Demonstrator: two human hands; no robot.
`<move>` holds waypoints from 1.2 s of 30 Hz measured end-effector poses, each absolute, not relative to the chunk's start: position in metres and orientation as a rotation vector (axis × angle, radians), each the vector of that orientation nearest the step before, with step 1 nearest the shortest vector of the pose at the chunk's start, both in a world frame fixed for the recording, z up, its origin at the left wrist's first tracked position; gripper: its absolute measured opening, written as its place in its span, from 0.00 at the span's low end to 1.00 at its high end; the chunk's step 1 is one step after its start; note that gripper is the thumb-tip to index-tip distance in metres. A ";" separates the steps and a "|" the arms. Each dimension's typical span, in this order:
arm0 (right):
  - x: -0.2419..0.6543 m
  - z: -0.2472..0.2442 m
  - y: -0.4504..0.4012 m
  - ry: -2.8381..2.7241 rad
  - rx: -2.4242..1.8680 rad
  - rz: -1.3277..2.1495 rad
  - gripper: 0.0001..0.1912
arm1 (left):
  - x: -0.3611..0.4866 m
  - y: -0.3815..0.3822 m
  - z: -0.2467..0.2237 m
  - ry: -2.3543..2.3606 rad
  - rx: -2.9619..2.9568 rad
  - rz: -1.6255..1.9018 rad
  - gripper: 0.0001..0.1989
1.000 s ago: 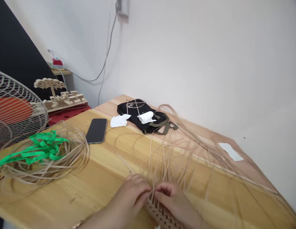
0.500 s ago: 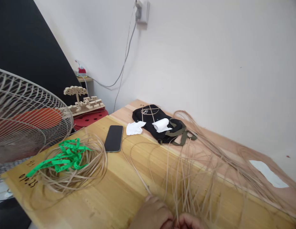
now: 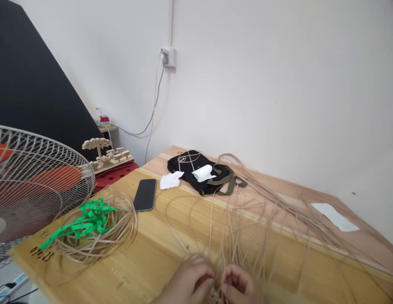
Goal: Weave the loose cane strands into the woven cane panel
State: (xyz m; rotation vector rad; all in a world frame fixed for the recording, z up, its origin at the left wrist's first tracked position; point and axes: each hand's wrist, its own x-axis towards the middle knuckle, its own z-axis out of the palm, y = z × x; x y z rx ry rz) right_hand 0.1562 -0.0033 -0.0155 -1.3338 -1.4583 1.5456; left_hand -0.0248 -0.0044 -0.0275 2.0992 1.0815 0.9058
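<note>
Near the bottom edge of the head view, my left hand (image 3: pixel 192 276) is closed, thumb and fingers pinched together on thin tan cane strands. Close beside it my right hand (image 3: pixel 239 283) has its fingers curled in a pinch on the same cluster. The cane strands (image 3: pixel 236 236) fan up and outward from between the hands across the wooden table (image 3: pixel 129 270). Where the strands meet, a small piece of weaving is partly hidden by my fingers and cut off by the frame.
A green tape measure (image 3: pixel 93 219) lies on a coil of cane (image 3: pixel 128 230) at left. Beyond are a phone (image 3: pixel 145 195), torn white paper (image 3: pixel 171 180) and a black bag (image 3: pixel 196 185). A fan (image 3: pixel 47 181) stands left; long cane strands (image 3: pixel 263 190) run along the wall side.
The view has tilted up and shifted, so more of both hands shows. My hands stay close together at the strands, with the fingers slightly repositioned.
</note>
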 end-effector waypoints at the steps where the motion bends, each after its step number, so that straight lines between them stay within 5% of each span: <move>1: 0.156 -0.012 -0.004 -1.451 -1.315 1.553 0.13 | -0.025 -0.006 -0.024 1.091 2.088 0.904 0.07; 27: 0.163 -0.005 0.005 -1.095 -1.169 1.753 0.20 | -0.007 -0.035 -0.021 1.488 2.004 1.071 0.11; 36: 0.274 0.097 -0.011 -1.186 -1.302 1.309 0.21 | -0.008 -0.052 -0.036 1.521 2.068 1.155 0.11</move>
